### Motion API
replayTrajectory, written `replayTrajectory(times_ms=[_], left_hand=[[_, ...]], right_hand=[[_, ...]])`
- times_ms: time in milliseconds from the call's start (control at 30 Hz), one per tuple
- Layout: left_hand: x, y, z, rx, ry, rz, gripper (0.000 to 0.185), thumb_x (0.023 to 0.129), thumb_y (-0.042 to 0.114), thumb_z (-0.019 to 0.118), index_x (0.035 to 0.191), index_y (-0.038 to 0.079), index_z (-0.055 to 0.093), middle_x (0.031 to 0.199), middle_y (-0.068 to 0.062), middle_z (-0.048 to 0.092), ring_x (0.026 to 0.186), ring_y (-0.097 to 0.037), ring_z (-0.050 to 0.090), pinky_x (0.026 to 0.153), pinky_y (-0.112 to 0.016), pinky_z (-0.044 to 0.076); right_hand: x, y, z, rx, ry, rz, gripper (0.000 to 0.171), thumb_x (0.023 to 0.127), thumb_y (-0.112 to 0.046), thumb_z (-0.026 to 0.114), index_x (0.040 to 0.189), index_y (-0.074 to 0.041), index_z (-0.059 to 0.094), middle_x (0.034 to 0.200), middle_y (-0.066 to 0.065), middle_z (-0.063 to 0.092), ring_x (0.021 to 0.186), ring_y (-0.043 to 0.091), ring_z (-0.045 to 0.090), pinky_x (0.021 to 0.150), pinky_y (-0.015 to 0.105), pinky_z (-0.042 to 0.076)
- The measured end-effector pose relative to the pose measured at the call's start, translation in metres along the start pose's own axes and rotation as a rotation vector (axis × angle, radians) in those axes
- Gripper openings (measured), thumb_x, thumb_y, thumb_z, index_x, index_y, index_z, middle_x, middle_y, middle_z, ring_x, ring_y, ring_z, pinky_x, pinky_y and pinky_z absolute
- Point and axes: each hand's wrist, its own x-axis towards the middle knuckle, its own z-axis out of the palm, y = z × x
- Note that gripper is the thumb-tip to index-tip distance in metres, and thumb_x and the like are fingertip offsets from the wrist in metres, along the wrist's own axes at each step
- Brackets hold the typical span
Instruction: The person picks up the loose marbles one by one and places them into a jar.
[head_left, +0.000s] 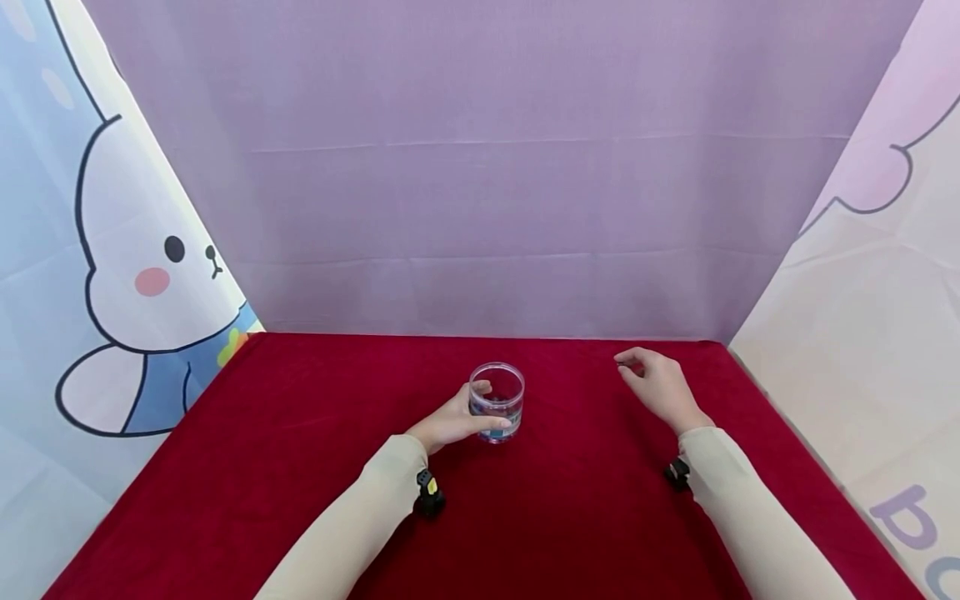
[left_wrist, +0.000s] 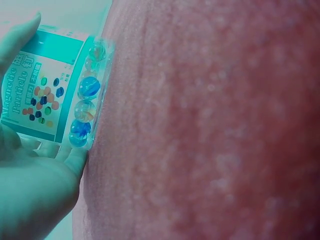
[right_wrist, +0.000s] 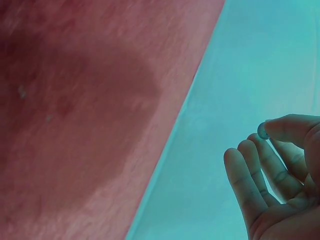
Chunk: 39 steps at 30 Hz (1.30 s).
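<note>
A clear round jar stands upright near the middle of the red cloth, its top uncovered. My left hand grips it from the left side, thumb and fingers wrapped round the wall. In the left wrist view the jar's printed label shows coloured dots, and several glass marbles with blue and orange swirls lie in the bottom. Off to the right, my right hand is raised over the cloth, apart from the jar. Between thumb and fingertip it pinches a small marble; its other fingers are loosely bent.
Red cloth covers the table. Behind it hangs a lilac curtain. A rabbit-print sheet borders the left side, and a pale printed sheet the right. Each wrist wears a small black camera.
</note>
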Motion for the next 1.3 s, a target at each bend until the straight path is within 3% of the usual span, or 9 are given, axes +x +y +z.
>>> replayTrajectory(times_ms=[867, 1300], left_hand=[[-0.001, 0.001, -0.001, -0.02, -0.011, 0.011, 0.096, 0.082, 0.043, 0.083, 0.153, 0.013, 0.026, 0.153, -0.009, 0.035, 0.134, -0.027, 0.038, 0.108, -0.054, 0.038], [0.0, 0.002, 0.0, -0.027, -0.009, 0.009, 0.096, 0.081, 0.043, 0.083, 0.153, 0.014, 0.027, 0.153, -0.009, 0.035, 0.134, -0.027, 0.038, 0.109, -0.054, 0.038]], right_hand=[[-0.002, -0.06, 0.022, 0.036, -0.019, -0.127, 0.02, 0.093, -0.008, 0.072, 0.113, -0.01, 0.071, 0.101, 0.002, 0.07, 0.083, 0.019, 0.062, 0.07, 0.036, 0.053], [-0.003, -0.093, 0.032, 0.085, -0.036, -0.201, 0.023, 0.092, -0.01, 0.074, 0.115, -0.009, 0.071, 0.103, 0.001, 0.069, 0.083, 0.017, 0.063, 0.074, 0.04, 0.057]])
